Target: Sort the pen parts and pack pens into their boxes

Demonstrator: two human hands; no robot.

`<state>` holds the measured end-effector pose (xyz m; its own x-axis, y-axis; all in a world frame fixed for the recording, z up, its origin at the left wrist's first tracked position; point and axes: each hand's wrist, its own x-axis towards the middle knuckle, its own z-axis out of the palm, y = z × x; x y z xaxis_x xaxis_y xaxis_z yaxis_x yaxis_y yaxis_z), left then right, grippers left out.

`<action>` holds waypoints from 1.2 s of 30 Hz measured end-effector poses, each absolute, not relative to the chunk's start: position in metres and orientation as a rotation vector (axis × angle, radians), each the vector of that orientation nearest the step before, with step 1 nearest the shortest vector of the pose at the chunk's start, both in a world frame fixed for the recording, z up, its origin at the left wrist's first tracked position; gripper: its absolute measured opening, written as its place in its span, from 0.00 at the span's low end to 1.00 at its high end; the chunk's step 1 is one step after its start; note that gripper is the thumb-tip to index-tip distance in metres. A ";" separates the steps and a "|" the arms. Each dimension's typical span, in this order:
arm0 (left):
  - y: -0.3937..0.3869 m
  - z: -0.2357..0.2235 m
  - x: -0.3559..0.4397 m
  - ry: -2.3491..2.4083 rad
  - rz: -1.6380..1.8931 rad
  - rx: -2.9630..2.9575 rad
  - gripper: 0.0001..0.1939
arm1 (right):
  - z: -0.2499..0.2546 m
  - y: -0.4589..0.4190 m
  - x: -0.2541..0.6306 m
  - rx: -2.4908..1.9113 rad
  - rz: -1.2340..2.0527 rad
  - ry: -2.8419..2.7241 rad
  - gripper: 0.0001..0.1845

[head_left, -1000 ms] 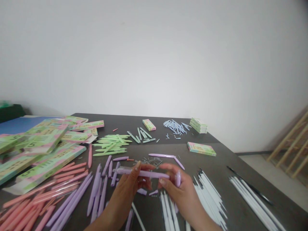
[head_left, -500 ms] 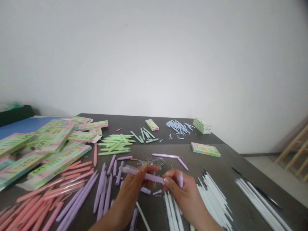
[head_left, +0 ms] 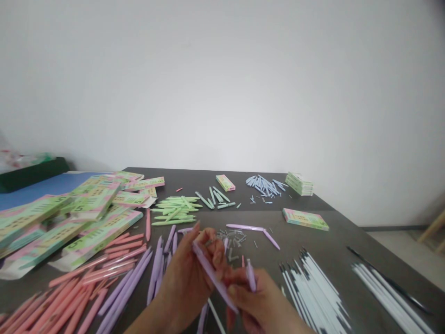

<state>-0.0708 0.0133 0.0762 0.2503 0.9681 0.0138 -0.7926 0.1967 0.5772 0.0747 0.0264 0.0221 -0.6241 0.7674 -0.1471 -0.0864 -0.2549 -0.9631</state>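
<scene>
A purple pen barrel (head_left: 212, 273) slants between my two hands, its upper end at the left and its lower end at the right. My left hand (head_left: 189, 278) is closed around the upper part of it. With thumb and fingers, my right hand (head_left: 259, 301) pinches the lower part. A second, short purple pen piece (head_left: 251, 277) sticks up from between the right fingers; its lower end is hidden. Small clear parts (head_left: 236, 239) lie scattered just beyond the hands. Several purple barrels (head_left: 156, 269) lie left of my left hand.
Coral pen barrels (head_left: 66, 304) and flat printed boxes (head_left: 99, 234) spread across the left. Green barrels (head_left: 177, 208) and blue pieces (head_left: 264, 185) lie farther back. White refills (head_left: 318, 287) are heaped at right. A stack of boxes (head_left: 299, 183) stands near the far right edge.
The purple barrel has gone from nearly level to steeply slanted, its right end lower. My left fingers have curled in toward it. The whole view has shifted slightly.
</scene>
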 end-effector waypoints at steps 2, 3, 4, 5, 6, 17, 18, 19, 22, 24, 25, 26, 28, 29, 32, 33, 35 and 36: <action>0.011 0.078 -0.072 0.313 1.194 0.473 0.21 | 0.021 0.023 0.073 -0.805 1.994 -1.523 0.29; 0.011 0.078 -0.072 0.297 1.162 0.456 0.23 | 0.020 0.022 0.073 -0.788 2.006 -1.586 0.29; 0.011 0.077 -0.073 0.294 1.131 0.437 0.25 | 0.019 0.021 0.074 -0.778 2.010 -1.644 0.28; 0.011 0.076 -0.075 0.300 1.105 0.417 0.26 | 0.018 0.020 0.074 -0.777 2.012 -1.684 0.28; 0.012 0.075 -0.076 0.311 1.084 0.398 0.26 | 0.017 0.020 0.074 -0.786 2.014 -1.693 0.27; 0.023 0.067 -0.089 0.342 0.987 0.321 0.26 | 0.027 0.013 0.075 -0.770 2.142 -1.697 0.17; 0.023 0.067 -0.089 0.340 0.980 0.317 0.26 | 0.027 0.013 0.075 -0.763 2.139 -1.704 0.17; 0.023 0.066 -0.089 0.338 0.979 0.311 0.26 | 0.026 0.013 0.075 -0.757 2.142 -1.702 0.16; 0.023 0.065 -0.088 0.336 0.989 0.277 0.26 | 0.024 0.012 0.076 -0.737 2.173 -1.677 0.17; 0.023 0.065 -0.088 0.336 0.985 0.259 0.26 | 0.024 0.011 0.076 -0.721 2.185 -1.666 0.17; 0.023 0.064 -0.088 0.336 0.980 0.252 0.25 | 0.024 0.011 0.076 -0.715 2.189 -1.663 0.18; 0.023 0.064 -0.089 0.337 0.972 0.246 0.25 | 0.025 0.010 0.076 -0.719 2.190 -1.661 0.18; 0.024 0.064 -0.089 0.339 0.963 0.241 0.25 | 0.028 0.010 0.076 -0.735 2.196 -1.662 0.19; 0.024 0.064 -0.089 0.340 0.965 0.241 0.25 | 0.029 0.010 0.076 -0.742 2.199 -1.660 0.19; 0.025 0.064 -0.088 0.333 0.995 0.244 0.25 | 0.030 0.010 0.077 -0.765 2.213 -1.642 0.19; 0.025 0.063 -0.088 0.328 1.003 0.245 0.25 | 0.029 0.010 0.078 -0.775 2.217 -1.629 0.19; 0.025 0.063 -0.088 0.321 1.006 0.249 0.26 | 0.027 0.011 0.079 -0.794 2.217 -1.623 0.20; 0.025 0.063 -0.088 0.318 1.006 0.255 0.26 | 0.025 0.012 0.079 -0.800 2.216 -1.627 0.20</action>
<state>-0.0880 0.0247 0.0628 0.4960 0.8565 -0.1429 -0.7829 0.5123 0.3529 0.0792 0.0121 0.0252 -0.8086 0.5239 -0.2680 0.0988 -0.3280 -0.9395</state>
